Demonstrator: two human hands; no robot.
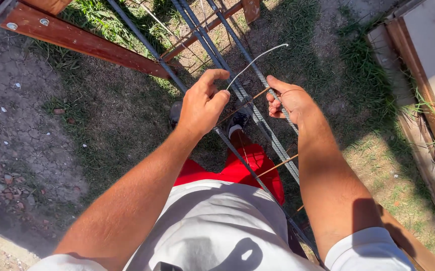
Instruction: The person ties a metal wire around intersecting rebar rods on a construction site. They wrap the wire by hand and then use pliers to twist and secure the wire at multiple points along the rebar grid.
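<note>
Several long ribbed steel bars point(247, 108) run diagonally from the top centre down toward my body, crossed by thin rusty stirrup rods point(277, 164). My left hand point(202, 105) pinches a thin pale tie wire point(255, 60) between thumb and fingers; the wire curves up and to the right. On the right side of the bundle, my right hand point(288, 100) is closed around one of the bars, where a stirrup crosses it. Both hands sit close together over the same crossing.
A reddish-brown wooden beam point(84, 39) with bolts carries the bars at the upper left. Wooden boards point(428, 75) lie along the right edge. Below are dry dirt, patchy grass point(102, 115), my red shorts point(237, 168) and a shoe point(237, 120).
</note>
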